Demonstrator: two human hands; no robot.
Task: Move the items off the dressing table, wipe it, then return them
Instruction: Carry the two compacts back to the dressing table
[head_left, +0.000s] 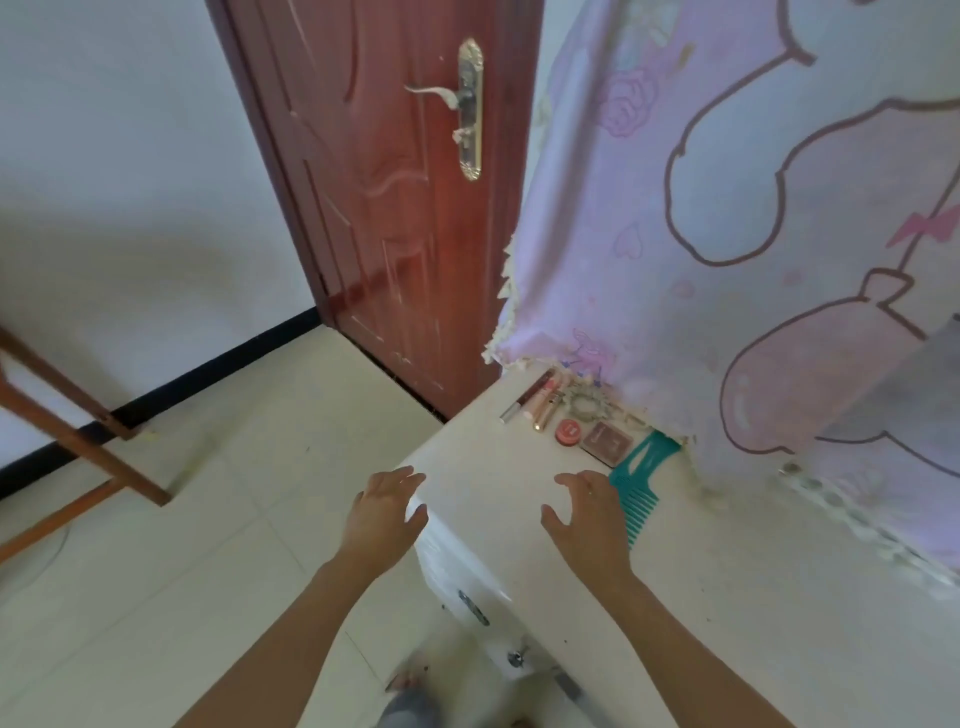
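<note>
White table (493, 483) at centre right bears a teal comb (641, 478) and makeup (550, 402) in a row. Left hand (382, 512) and right hand (587, 514), fingers spread, hold nothing.

Teal comb (644, 475) partly behind right hand (587, 514), dressing table's (727, 597) rear hidden under pink cloth (727, 208), tin (567, 432) and compact (607, 441) lettering too small to read, wooden frame (78, 431) cut by left edge.

The one head view looks steeply down, close over the dressing table (493, 483) corner.
</note>
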